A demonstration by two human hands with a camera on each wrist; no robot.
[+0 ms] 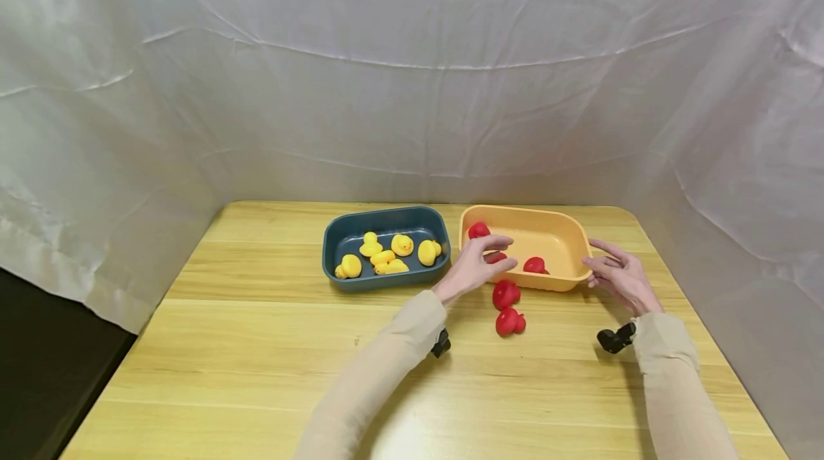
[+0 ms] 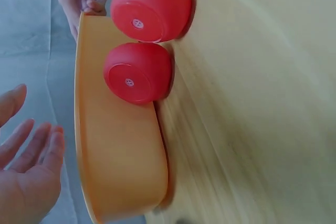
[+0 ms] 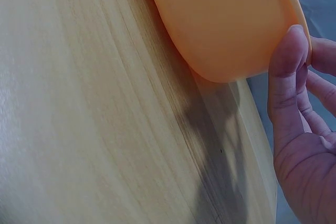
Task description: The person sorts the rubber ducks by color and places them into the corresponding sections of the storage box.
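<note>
My left hand [image 1: 478, 267] is over the near left part of an orange bin [image 1: 566, 245], its fingers loosely spread and nothing between them. The left wrist view shows the same hand [image 2: 31, 174] with bent, parted fingers above the bin's rim. At the bin's right end, my right hand [image 1: 623, 280] pinches the rim between thumb [image 3: 287, 77] and fingers. Inside the bin lie a red rubber duck [image 1: 478, 230] at the back left, another red duck [image 1: 535, 265] near the front, and a third partly hidden behind my left hand. Two red ducks [image 1: 506, 295] [image 1: 511, 322] lie on the table before the bin.
Left of the orange bin stands a dark blue bin [image 1: 347, 225] with several yellow rubber ducks [image 1: 402, 245] in it. Both bins are near the back edge of the wooden table [image 1: 257, 345]. A pale curtain [image 1: 412, 88] hangs behind and at both sides.
</note>
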